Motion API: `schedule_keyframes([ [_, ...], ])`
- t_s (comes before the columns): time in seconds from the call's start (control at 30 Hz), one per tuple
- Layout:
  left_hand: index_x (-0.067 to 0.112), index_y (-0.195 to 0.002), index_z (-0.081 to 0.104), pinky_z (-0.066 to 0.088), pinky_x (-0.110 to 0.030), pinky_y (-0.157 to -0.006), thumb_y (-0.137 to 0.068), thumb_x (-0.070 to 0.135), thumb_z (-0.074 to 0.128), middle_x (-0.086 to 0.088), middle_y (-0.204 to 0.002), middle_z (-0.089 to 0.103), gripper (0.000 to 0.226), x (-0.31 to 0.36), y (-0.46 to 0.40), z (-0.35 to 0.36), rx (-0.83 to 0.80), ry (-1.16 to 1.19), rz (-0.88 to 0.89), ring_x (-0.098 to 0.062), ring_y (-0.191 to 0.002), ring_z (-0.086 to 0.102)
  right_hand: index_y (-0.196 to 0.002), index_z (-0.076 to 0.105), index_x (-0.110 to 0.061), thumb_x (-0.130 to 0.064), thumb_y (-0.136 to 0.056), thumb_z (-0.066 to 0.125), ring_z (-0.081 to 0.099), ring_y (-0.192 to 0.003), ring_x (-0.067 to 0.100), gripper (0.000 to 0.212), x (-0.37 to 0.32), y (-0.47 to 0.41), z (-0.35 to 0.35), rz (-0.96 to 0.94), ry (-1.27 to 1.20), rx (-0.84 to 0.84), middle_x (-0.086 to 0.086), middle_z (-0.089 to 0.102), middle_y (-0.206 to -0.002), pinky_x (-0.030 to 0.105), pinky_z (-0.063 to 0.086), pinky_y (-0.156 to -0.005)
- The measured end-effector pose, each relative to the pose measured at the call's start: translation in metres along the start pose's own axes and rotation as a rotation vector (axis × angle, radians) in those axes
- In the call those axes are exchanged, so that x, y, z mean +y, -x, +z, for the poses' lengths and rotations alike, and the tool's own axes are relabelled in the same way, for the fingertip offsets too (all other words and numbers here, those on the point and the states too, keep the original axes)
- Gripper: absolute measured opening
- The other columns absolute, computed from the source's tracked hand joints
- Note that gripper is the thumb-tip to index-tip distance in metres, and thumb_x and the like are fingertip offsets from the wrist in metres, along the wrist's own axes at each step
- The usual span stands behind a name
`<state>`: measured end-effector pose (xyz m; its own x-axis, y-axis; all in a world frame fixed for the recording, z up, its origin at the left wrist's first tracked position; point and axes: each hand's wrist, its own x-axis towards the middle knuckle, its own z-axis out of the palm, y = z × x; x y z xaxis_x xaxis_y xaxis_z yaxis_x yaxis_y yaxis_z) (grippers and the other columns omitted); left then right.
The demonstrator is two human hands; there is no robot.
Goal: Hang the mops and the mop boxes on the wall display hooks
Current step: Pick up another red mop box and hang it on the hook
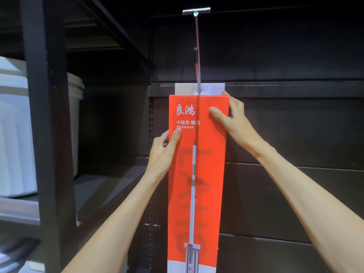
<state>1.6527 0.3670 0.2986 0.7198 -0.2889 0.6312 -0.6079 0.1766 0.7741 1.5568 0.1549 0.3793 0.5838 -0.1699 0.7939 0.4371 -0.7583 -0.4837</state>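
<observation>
The left hand has its grip on the left edge of the mop box, thumb laid across the red front and the fingers curled round behind the edge. The right hand holds the right edge higher up, at about 2 o'clock from the left hand, thumb pressed on the front and fingers wrapped behind the top corner. The mop box is tall, narrow and red, printed with white characters and a picture of a mop, and stands upright against the dark wall panel. Its white hang tab at 12 o'clock has a hole, and the long metal display hook passes through that hole. At 9 o'clock, on a black shelf rack, stand pale plastic bins.
</observation>
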Motion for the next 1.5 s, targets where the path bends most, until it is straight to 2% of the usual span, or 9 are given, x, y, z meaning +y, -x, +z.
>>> schedule_keyframes([
  [0.2, 0.037, -0.158, 0.034, 0.043, -0.038, -0.112, -0.094, 0.065, 0.063, 0.003, -0.155, 0.041, 0.076, 0.016, 0.017, 0.007, 0.278, -0.217, 0.144, -0.012, -0.141, 0.046, -0.151, 0.046, -0.047, -0.078, -0.086, 0.067, 0.047, -0.145, 0.012, 0.074, -0.017, 0.011, 0.0, 0.006, -0.024, 0.016, -0.002, 0.048, -0.154, 0.05, 0.045, -0.119],
  [0.37, 0.026, -0.163, 0.026, 0.033, -0.051, -0.125, -0.103, 0.032, 0.062, 0.0, -0.166, 0.029, 0.071, 0.025, 0.046, 0.009, 0.31, -0.547, 0.424, -0.019, -0.154, 0.027, -0.167, 0.02, -0.033, -0.061, -0.092, 0.073, 0.027, -0.156, 0.009, 0.097, -0.03, 0.05, -0.008, 0.077, 0.144, 0.005, -0.004, 0.025, -0.17, 0.036, 0.026, -0.127],
  [0.5, 0.02, -0.162, 0.035, 0.024, -0.055, -0.127, -0.102, 0.018, 0.062, -0.002, -0.169, 0.029, 0.066, 0.011, 0.073, 0.014, 0.157, -0.71, 0.565, -0.023, -0.16, 0.018, -0.169, 0.014, -0.032, -0.054, -0.095, 0.073, 0.018, -0.16, 0.009, 0.097, -0.033, 0.1, -0.019, 0.196, 0.237, -0.021, -0.005, 0.016, -0.174, 0.031, 0.019, -0.126],
  [0.63, 0.022, -0.158, 0.042, 0.019, -0.054, -0.129, -0.101, 0.023, 0.063, -0.002, -0.167, 0.035, 0.061, -0.016, 0.113, 0.028, -0.037, -0.75, 0.65, -0.026, -0.16, 0.02, -0.166, 0.014, -0.043, -0.067, -0.09, 0.068, 0.021, -0.16, 0.014, 0.097, -0.025, 0.167, -0.033, 0.338, 0.446, -0.065, -0.011, 0.017, -0.174, 0.05, 0.022, -0.13],
  [0.8, 0.022, -0.155, 0.046, 0.022, -0.054, -0.128, -0.102, 0.039, 0.055, -0.002, -0.165, 0.041, 0.056, -0.057, 0.182, 0.068, -0.305, -0.707, 0.577, -0.024, -0.159, 0.025, -0.169, 0.014, -0.03, -0.067, -0.093, 0.065, 0.015, -0.163, 0.021, 0.099, -0.021, 0.277, -0.049, 0.465, 0.851, -0.222, 0.001, 0.022, -0.175, 0.044, 0.018, -0.129],
  [0.9, 0.021, -0.152, 0.052, 0.029, -0.056, -0.125, -0.099, 0.051, 0.04, -0.004, -0.161, 0.047, 0.061, -0.066, 0.231, 0.102, -0.471, -0.684, 0.508, -0.027, -0.155, 0.035, -0.17, 0.01, -0.029, -0.069, -0.094, 0.061, 0.009, -0.164, 0.022, 0.1, -0.022, 0.348, -0.068, 0.582, 1.004, -0.37, 0.003, 0.018, -0.175, 0.051, 0.014, -0.13],
  [1.27, 0.024, -0.151, 0.053, 0.029, -0.055, -0.124, -0.098, 0.064, 0.022, -0.004, -0.16, 0.049, 0.074, -0.036, 0.42, 0.23, -0.941, -0.601, 0.519, -0.028, -0.153, 0.039, -0.169, 0.013, -0.03, -0.068, -0.096, 0.057, 0.012, -0.163, 0.029, 0.093, -0.071, 0.577, -0.18, 0.969, 1.078, -0.454, 0.008, 0.015, -0.175, 0.057, 0.011, -0.13],
  [1.37, 0.024, -0.147, 0.057, 0.027, -0.051, -0.123, -0.099, 0.063, 0.032, -0.005, -0.155, 0.055, 0.067, -0.016, 0.476, 0.274, -1.027, -0.548, 0.557, -0.029, -0.149, 0.046, -0.169, 0.009, -0.031, -0.072, -0.094, 0.056, 0.011, -0.163, 0.028, 0.098, -0.082, 0.639, -0.219, 1.063, 1.1, -0.459, 0.008, 0.015, -0.175, 0.059, 0.013, -0.129],
  [1.5, 0.03, -0.158, 0.04, 0.014, -0.051, -0.13, -0.104, 0.061, 0.041, 0.0, -0.169, 0.034, 0.063, 0.021, 0.558, 0.341, -1.13, -0.468, 0.543, -0.024, -0.16, 0.023, -0.17, 0.006, -0.027, -0.073, -0.096, 0.052, 0.004, -0.164, 0.029, 0.098, -0.107, 0.714, -0.286, 1.189, 1.103, -0.459, 0.005, 0.01, -0.177, 0.058, 0.006, -0.129],
])
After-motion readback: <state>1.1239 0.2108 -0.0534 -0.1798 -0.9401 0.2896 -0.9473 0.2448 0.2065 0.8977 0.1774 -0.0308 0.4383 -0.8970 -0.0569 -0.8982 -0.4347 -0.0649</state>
